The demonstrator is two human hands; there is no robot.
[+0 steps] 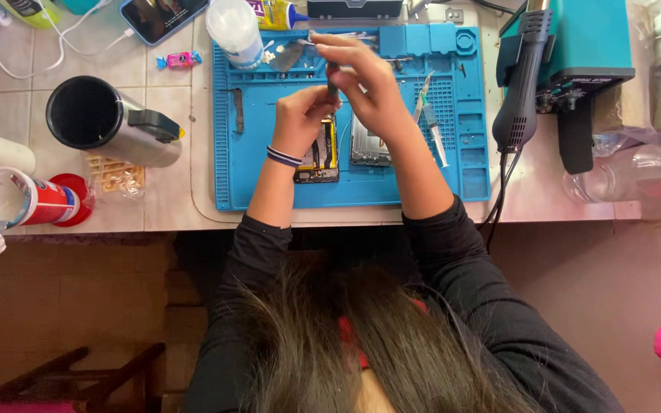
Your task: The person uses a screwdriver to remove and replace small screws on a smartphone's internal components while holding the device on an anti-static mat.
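My fingers (pixel 336 76) on both hands are pinched shut around one thin dark tool (pixel 333 82), held upright between the left hand (pixel 300 122) and the right hand (pixel 365 84); I cannot tell what kind of tool it is. Both hands hover over the blue work mat (pixel 269 176) on the worktop (pixel 170 191). Just under my left wrist lies the opened phone body (pixel 321 157), its yellow-edged inside facing up, and touching or just beside it on the right sits a grey metal phone part (pixel 369 149), partly hidden by my right forearm. To the right of that a syringe (pixel 434 134) lies on the mat, with tweezers (pixel 424 90) near it. A dark metal strip (pixel 236 108) lies on the mat's left side. Above the mat stand a translucent plastic bottle (pixel 235 29) and a glue tube (pixel 277 14). Left of the mat a steel tumbler (pixel 112 122) lies on its side, with a red and white cup (pixel 28 200) near the worktop's edge. On the right, a hot-air handpiece (pixel 520 84) hangs at a teal station (pixel 587 42), its cable dropping past the mat's right edge.
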